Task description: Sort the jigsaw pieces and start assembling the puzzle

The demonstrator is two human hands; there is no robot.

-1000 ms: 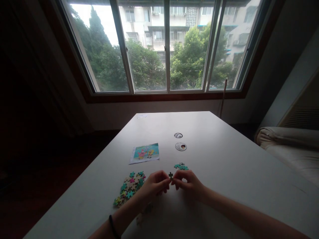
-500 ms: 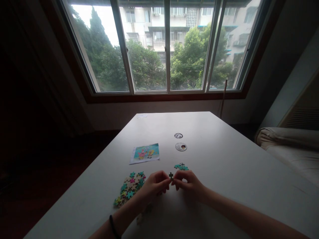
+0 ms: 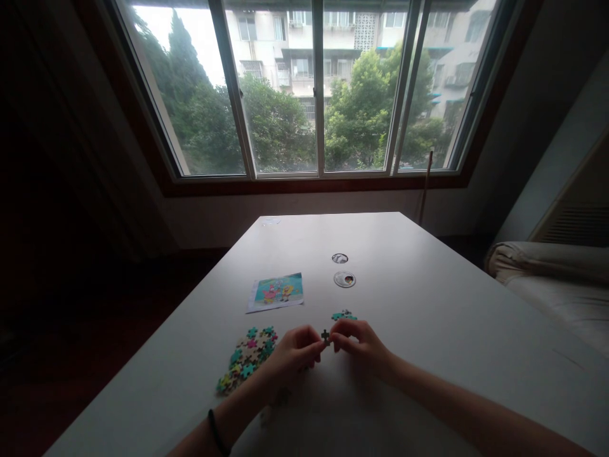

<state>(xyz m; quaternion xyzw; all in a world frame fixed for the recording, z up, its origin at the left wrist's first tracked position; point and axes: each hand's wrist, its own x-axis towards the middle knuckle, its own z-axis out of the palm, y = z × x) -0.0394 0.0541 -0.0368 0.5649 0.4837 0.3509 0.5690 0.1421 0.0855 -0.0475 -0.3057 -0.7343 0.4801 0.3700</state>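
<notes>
A small dark jigsaw puzzle piece (image 3: 325, 336) is held up between my two hands, above the table. My left hand (image 3: 299, 348) pinches its lower left side between thumb and fingers. On the other side, my right hand (image 3: 356, 339) has its curled fingertips at the piece's right edge. Left of my left hand lies a heap of loose puzzle pieces (image 3: 250, 355), teal, pink, yellow and beige, partly covered by my forearm. Just beyond my right hand is a smaller cluster of teal pieces (image 3: 343, 315), partly hidden by the fingers.
A printed cartoon picture (image 3: 278, 290) lies on the white table (image 3: 428, 304) beyond the heap. Two round discs (image 3: 344, 279) lie farther back. A few pieces sit in shadow under my left forearm. Behind the table is a window (image 3: 285, 127); a pale padded seat (image 3: 547, 273) stands at right.
My right fingertips have shifted slightly up along the piece's right edge. The left hand and the piece stay nearly in place; the view has shifted a little.
</notes>
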